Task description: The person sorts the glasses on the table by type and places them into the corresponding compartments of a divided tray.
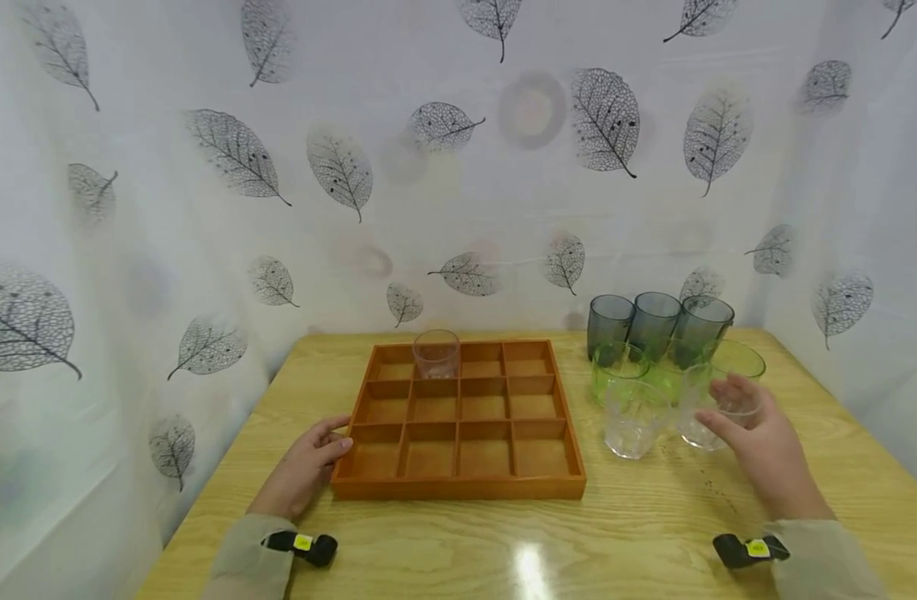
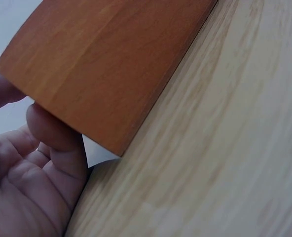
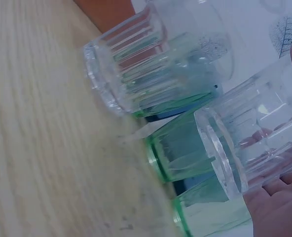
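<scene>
My right hand (image 1: 766, 442) grips a clear glass tumbler (image 1: 702, 425), thumb on the near side and fingers around the far side. In the right wrist view this fluted glass (image 3: 230, 143) is tilted, its base overlapping green glasses (image 3: 185, 153). Another clear tumbler (image 1: 633, 429) stands on the table just left of it. My left hand (image 1: 304, 467) rests against the left side of a brown wooden compartment tray (image 1: 458, 489); in the left wrist view its fingertips touch the tray's side edge. One clear glass (image 1: 437, 354) sits in the back row, second compartment from the left.
Three grey glasses (image 1: 657, 321) stand at the table's back right, with several green glasses (image 1: 616, 383) in front of them. A leaf-print curtain (image 1: 443, 192) hangs behind and beside the wooden table (image 1: 458, 550). Both wrists wear black camera straps (image 1: 754, 550).
</scene>
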Demonstrator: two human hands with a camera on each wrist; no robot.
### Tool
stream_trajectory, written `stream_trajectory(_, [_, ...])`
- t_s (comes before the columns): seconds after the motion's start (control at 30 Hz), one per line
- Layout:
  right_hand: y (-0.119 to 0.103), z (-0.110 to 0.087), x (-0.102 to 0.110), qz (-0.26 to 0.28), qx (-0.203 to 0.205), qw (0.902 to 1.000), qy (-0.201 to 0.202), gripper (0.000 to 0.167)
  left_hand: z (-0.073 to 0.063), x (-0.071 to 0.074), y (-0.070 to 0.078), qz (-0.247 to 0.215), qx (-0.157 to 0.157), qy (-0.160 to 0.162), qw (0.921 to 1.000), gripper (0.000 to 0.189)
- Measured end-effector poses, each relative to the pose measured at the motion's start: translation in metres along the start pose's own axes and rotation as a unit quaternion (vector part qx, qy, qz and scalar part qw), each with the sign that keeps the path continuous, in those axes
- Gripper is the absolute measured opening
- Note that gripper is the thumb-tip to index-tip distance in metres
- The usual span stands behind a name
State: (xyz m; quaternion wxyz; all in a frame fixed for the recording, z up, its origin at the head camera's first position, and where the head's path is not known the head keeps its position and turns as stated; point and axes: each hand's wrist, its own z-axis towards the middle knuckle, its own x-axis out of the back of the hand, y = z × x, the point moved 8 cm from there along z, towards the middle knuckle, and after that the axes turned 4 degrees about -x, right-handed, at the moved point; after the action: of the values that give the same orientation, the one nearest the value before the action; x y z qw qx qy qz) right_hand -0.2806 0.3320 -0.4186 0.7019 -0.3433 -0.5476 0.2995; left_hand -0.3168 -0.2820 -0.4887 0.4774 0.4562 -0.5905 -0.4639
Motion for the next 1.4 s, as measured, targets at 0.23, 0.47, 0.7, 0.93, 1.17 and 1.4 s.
stream_trajectory(0.23, [-0.021,-0.004,0.012,0.03,0.024,0.9989,0.027,0.083,0.001,0.002,-0.001,0.0,-0.001,0.003,1.0,0.055])
stream_trajectory(0.47, [-0.045,-0.007,0.014,0.035,0.038,0.9984,0.021,0.084,0.0,0.0,-0.001,-0.006,-0.007,-0.006,0.9999,0.057])
stream_trajectory(0.7, [-0.068,-0.007,0.013,0.035,0.043,0.9984,0.014,0.082,0.0,0.0,-0.001,-0.01,-0.009,-0.006,0.9999,0.057])
stream_trajectory(0.93, [-0.089,-0.002,0.002,0.065,0.059,0.9961,-0.006,0.075,0.001,0.001,-0.002,-0.01,0.001,0.007,0.9999,0.051])
stream_trajectory(1.17, [-0.108,0.005,-0.015,0.094,0.078,0.9919,-0.037,0.074,-0.001,0.002,-0.003,-0.013,0.005,0.016,0.9998,0.045])
stream_trajectory(1.4, [-0.12,0.012,-0.032,0.116,0.076,0.989,-0.052,0.074,0.0,0.002,-0.003,-0.01,0.005,0.015,0.9998,0.046])
